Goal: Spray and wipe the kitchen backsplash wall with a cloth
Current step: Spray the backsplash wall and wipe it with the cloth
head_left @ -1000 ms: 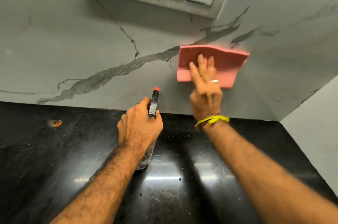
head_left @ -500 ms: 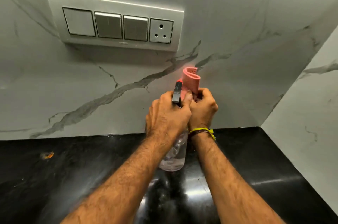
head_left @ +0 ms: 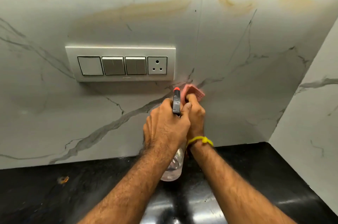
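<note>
Single head-worn wide-angle cam, looking fwd and slightly down along both forearms from close range at the backsplash wall (head_left: pixel 237 95). The switch panel (head_left: pixel 120 63) sits about level w/ frame centre, black countertop (head_left: pixel 54 196) fills the bottom, side wall (head_left: pixel 314 114) closes the right edge. Both hands meet near frame centre; only one view, so no overlap w/ another.

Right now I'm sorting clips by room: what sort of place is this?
Probably a home kitchen corner: a grey-veined white marble backsplash wall rises behind a glossy black stone countertop, with a silver switch-and-socket panel mounted above it.
</note>
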